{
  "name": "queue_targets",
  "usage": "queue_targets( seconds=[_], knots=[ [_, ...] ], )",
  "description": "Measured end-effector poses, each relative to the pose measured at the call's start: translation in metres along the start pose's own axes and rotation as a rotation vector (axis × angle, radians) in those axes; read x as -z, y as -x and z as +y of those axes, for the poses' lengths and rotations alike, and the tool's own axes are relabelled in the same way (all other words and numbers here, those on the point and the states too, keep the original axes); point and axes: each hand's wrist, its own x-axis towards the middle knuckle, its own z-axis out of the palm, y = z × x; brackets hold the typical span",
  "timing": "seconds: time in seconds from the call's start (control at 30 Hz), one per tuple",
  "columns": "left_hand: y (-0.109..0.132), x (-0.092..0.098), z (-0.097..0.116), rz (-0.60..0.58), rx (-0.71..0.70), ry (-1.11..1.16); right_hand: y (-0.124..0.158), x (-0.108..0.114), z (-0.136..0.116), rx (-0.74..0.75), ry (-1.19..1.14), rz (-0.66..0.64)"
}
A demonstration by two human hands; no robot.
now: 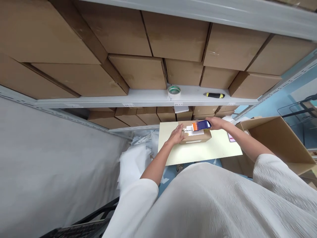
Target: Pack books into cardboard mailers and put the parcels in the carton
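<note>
Gripping blue thing (204,124) in right hand (215,123); touching box (205,138) with left hand (176,134), can't tell if gripping. Looks part done, with white paper (196,133) on top.

1. In front: a pale cream tabletop (188,154), bearing a small brown carton (201,137) toward the far edge and, near the right end, a phone-like slab (231,138), partly hidden.
2. Beyond: a grey metal shelf (190,94), bearing a tape roll (174,96) and a black-and-yellow cutter (214,95) up front, large cartons (184,72) standing just behind.
3. Beneath: a lower shelf (123,130), bearing a row of brown boxes (146,117), side by side.
</note>
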Motion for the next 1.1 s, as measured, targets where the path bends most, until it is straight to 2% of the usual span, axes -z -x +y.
queue_targets(
  seconds=[0.13, 0.37, 0.53, 0.67, 0.9, 1.1],
  knots=[
    [0.001, 0.001, -0.001, -0.004, -0.002, -0.032, 0.024, -0.001, 0.043, 0.007, 0.014, 0.017],
    [0.003, 0.000, -0.003, -0.004, 0.036, -0.083, 0.067, -0.023, 0.127, -0.053, -0.036, -0.027],
    [0.001, 0.004, -0.001, -0.043, 0.050, -0.123, 0.086, -0.037, 0.168, -0.093, -0.090, -0.045],
    [0.001, 0.008, 0.002, -0.064, 0.060, -0.132, 0.084, -0.054, 0.181, -0.097, -0.103, -0.062],
    [0.001, 0.012, 0.011, -0.074, 0.080, -0.148, 0.069, -0.083, 0.185, -0.105, -0.094, -0.075],
    [-0.001, 0.013, 0.020, -0.063, 0.098, -0.151, 0.059, -0.090, 0.184, -0.112, -0.058, -0.103]
  ],
)
